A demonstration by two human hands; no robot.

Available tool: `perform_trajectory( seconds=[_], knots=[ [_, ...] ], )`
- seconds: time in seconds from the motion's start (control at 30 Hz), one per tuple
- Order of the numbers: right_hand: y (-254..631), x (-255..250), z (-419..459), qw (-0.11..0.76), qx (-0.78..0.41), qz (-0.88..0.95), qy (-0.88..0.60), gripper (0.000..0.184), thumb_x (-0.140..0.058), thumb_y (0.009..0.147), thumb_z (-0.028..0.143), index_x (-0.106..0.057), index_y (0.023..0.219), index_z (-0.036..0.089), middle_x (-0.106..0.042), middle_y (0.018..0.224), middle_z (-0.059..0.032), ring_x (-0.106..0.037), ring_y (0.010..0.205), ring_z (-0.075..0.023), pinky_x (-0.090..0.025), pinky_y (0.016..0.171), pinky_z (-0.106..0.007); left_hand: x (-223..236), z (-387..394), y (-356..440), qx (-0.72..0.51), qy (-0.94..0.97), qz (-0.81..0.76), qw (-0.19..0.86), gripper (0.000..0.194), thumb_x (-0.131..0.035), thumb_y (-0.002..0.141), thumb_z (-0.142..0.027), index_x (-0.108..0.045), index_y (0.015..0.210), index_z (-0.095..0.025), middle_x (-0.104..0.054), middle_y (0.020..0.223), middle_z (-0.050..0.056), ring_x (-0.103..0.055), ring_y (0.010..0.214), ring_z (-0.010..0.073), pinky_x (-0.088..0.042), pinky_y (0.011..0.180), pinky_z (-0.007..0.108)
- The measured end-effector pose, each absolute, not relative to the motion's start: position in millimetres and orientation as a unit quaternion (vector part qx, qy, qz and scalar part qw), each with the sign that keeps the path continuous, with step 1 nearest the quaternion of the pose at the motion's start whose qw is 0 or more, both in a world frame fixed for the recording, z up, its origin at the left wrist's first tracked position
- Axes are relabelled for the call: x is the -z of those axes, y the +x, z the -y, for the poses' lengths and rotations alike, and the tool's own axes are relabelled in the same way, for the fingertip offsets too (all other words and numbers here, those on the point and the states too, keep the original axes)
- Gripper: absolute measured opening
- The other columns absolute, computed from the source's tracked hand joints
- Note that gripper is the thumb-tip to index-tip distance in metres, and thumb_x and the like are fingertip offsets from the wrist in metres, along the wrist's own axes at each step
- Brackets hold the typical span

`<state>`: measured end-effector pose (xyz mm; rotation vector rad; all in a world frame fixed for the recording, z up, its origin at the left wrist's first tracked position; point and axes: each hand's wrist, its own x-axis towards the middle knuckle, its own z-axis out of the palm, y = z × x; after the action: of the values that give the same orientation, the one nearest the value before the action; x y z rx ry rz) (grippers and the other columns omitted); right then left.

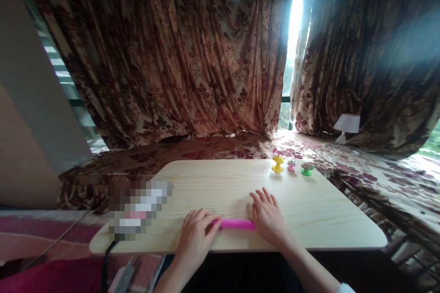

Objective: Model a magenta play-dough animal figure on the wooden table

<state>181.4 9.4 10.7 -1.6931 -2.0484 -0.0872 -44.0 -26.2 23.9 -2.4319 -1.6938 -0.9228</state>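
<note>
A smooth bright pink roll [236, 224], which looks like modelling clay, lies crosswise near the front edge of the pale wooden table [213, 187]. At its left end, the thumb and fingers of my left hand [196, 231] close around the tip. My right hand [268, 215] lies over the other end and covers it, palm down, with its fingers stretched out and spread on the tabletop. How far the roll runs under that palm is hidden.
Along the far right edge stand a yellow figure [277, 165] with a pink curl, a small pink piece [291, 165] and a green dotted piece [307, 168]. A blurred-out object [142, 210] with a black cable [106, 261] occupies the left side. Behind, a white lamp [347, 124] stands before curtains.
</note>
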Motion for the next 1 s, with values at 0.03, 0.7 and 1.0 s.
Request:
perform_trajectory(
  seconds=[0.03, 0.7, 1.0],
  knots=[
    [180.6, -13.6, -24.6, 0.242, 0.033, 0.740, -0.627, 0.039, -0.035, 0.089, 0.017, -0.050, 0.125, 0.019, -0.048, 0.134, -0.0109, -0.029, 0.132, -0.0277, -0.022, 0.104, -0.047, -26.9, 19.4, -43.8, 0.294, -0.783, 0.548, 0.025, 0.021, -0.049, 0.086, -0.031, -0.069, 0.083, -0.025, -0.063, 0.082, 0.003, -0.058, 0.083, 0.0203, -0.044, 0.078, 0.035],
    [199.2, -32.5, 52.2, 0.176, -0.071, 0.890, -0.414, 0.049, -0.038, 0.091, 0.031, -0.032, 0.140, 0.030, -0.037, 0.143, 0.0001, -0.028, 0.134, -0.0196, -0.014, 0.111, -0.044, -24.7, 63.7, -50.7, 0.143, -0.888, 0.437, 0.025, 0.054, -0.035, 0.092, -0.029, -0.016, 0.142, -0.031, -0.032, 0.146, -0.001, -0.032, 0.132, 0.0206, -0.026, 0.109, 0.049],
    [215.8, -56.7, -39.6, 0.231, -0.044, 0.840, -0.489, 0.036, -0.033, 0.094, 0.031, -0.057, 0.121, 0.026, -0.058, 0.125, -0.0032, -0.039, 0.127, -0.0253, -0.029, 0.101, -0.048, -70.4, -4.5, -19.7, 0.199, -0.867, 0.452, -0.058, 0.031, -0.041, 0.088, -0.026, -0.058, 0.114, -0.028, -0.064, 0.115, 0.002, -0.050, 0.115, 0.0236, -0.031, 0.101, 0.047]
  ],
)
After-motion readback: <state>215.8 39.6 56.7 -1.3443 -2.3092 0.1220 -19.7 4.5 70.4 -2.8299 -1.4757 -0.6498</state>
